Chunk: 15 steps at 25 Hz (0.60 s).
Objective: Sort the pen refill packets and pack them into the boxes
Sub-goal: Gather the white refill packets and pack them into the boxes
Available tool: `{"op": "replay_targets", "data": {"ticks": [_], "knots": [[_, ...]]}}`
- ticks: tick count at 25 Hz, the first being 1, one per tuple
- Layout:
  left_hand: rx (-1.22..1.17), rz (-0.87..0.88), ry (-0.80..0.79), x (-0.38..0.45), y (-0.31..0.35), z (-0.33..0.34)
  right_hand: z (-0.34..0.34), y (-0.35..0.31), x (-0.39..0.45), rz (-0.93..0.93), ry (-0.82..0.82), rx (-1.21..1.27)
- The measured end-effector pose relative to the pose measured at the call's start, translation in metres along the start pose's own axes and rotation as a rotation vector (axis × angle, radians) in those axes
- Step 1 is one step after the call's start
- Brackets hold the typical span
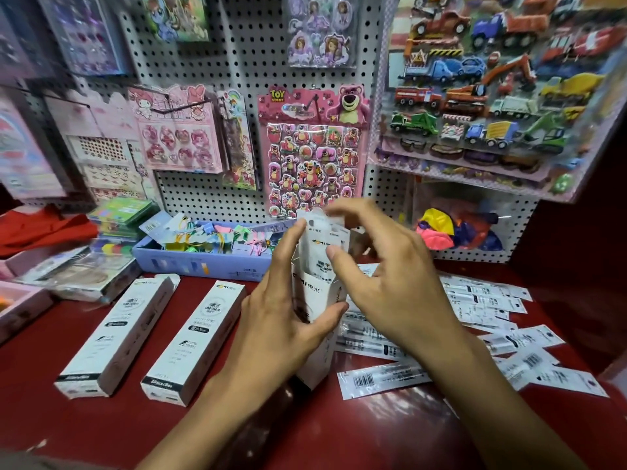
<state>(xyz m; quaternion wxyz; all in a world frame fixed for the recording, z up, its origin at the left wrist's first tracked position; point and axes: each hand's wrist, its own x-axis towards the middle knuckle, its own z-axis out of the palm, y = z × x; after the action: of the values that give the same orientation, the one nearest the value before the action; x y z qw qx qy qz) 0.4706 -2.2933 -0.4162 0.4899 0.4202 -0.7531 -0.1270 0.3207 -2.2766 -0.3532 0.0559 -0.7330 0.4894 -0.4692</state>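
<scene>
1. A dark red tabletop (152, 429) is seen in front of a white pegboard wall (210, 195) hung with sticker sheets, among them a pink bear sheet (312, 154) and a sheet of toy trucks (475, 96).
2. An open white box (315, 334) is held upright at the table's middle by the left hand (281, 320), whose thumb and fingers are curled around its sides.
3. A bundle of refill packets (322, 245) stands in the box mouth, its upper part sticking out.
4. The right hand (383, 276) is kept at the bundle's top with fingers loosely spread; whether the packets are pinched cannot be told.
5. Loose packets (481, 307) lie scattered flat on the table to the right of the box.
6. Two closed white boxes (118, 334) (196, 344) lie side by side on the left.
7. A blue tray (190, 262) of coloured clips is set against the wall, and a bag of balloons (454, 228) hangs at the right.
</scene>
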Motion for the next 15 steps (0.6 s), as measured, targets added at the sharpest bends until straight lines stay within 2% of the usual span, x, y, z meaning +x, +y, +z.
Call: {"op": "replay_targets", "data": {"ticks": [2, 7, 9, 12, 15], "knots": [[0.012, -0.009, 0.000, 0.000, -0.001, 0.000, 0.003, -0.001, -0.001, -0.044, -0.014, -0.045], [-0.002, -0.023, 0.000, 0.000, -0.002, -0.001, 0.010, -0.002, -0.001, 0.031, 0.043, -0.043], [0.014, -0.020, 0.003, 0.000, 0.000, -0.001, 0.011, -0.006, -0.001, 0.073, 0.026, -0.133], [0.022, 0.002, 0.007, -0.002, 0.004, 0.000, 0.006, -0.013, 0.000, 0.074, -0.051, -0.425], [0.042, 0.005, 0.022, -0.003, 0.004, 0.002, 0.001, -0.014, 0.000, 0.123, -0.079, -0.377]]}}
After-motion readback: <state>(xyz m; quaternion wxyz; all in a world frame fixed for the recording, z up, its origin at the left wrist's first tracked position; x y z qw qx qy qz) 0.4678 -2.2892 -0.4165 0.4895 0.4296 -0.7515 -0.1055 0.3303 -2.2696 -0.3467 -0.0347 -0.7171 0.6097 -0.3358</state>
